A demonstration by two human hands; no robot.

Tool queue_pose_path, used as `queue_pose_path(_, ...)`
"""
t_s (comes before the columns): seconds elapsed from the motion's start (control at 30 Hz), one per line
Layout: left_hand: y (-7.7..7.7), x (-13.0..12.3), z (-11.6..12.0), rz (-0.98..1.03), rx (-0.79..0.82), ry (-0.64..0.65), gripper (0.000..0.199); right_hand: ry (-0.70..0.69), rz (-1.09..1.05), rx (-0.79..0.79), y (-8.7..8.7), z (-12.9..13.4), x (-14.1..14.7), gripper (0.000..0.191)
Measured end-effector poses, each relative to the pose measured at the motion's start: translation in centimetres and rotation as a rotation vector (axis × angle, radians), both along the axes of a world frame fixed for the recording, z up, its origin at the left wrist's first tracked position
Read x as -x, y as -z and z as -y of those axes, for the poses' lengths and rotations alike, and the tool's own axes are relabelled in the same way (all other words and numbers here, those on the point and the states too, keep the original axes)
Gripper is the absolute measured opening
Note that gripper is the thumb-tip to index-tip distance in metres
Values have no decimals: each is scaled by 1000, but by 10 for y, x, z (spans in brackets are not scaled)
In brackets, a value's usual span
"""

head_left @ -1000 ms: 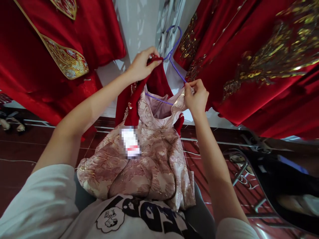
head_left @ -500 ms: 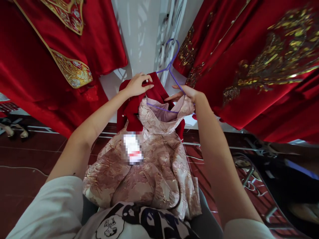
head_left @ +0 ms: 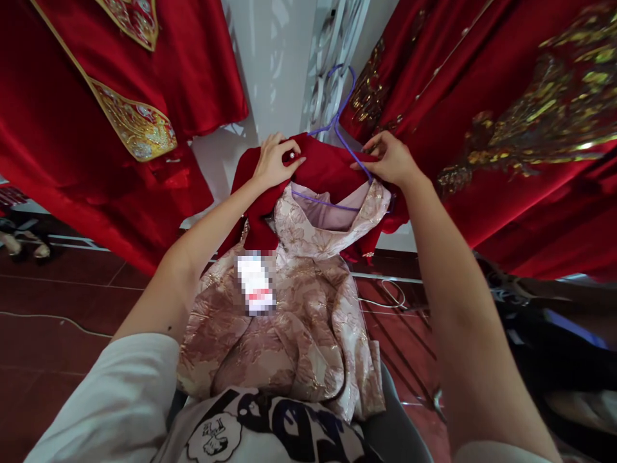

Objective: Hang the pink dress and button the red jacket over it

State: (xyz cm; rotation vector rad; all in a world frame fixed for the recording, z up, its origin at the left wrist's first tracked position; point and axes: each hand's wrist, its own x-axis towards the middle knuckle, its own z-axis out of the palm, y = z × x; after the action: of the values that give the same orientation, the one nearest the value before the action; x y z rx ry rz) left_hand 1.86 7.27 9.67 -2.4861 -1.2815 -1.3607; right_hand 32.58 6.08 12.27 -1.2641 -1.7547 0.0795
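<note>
A pink floral brocade dress lies across my lap, with a purple hanger inside its neckline. Behind the bodice a red jacket is spread over the hanger. My left hand pinches the jacket's edge at its left shoulder, near a pearl button. My right hand grips the jacket's edge on the other side, thumb and fingers closed beside the hanger's arm. A white tag, blurred out, hangs at the dress front.
Red garments with gold trim hang at the left, and red gowns with gold sequins hang at the right. A white wall and metal rack stand ahead. Shoes sit at far left; a cable crosses the floor.
My right hand has come up from behind the dress's shoulder to the jacket's edge. The jacket now spreads wider over the hanger to the right. My left hand keeps its pinch.
</note>
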Motion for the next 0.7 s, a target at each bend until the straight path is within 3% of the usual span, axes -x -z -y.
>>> queue_pose_path(0.07, 3, -3, -2, 11, 7, 4, 24, 102, 223, 164, -10, 17, -3, 22)
queue_pose_path(0.13, 6, -5, -3, 23, -9, -6, 24, 237, 368, 207, -13, 34, -6, 29)
queue_pose_path(0.27, 11, -10, -3, 14, -60, -71, 22, 446, 374, 257, -3, 57, -25, 38)
queue_pose_path(0.33, 13, -12, -1, 3, -75, -88, 23, 441, 283, 252, 4, 64, -39, 33)
queue_pose_path(0.5, 20, -18, 2, -3, -95, -94, 27, 227, 167, 35, 16, 81, -58, 20)
queue_pose_path(0.63, 27, -27, 7, 63, -70, -110, 23, 273, -41, 75, 26, 72, -35, 4)
queue_pose_path(0.7, 29, -31, 11, 89, -39, -110, 22, 279, -150, 124, 33, 65, -9, 11)
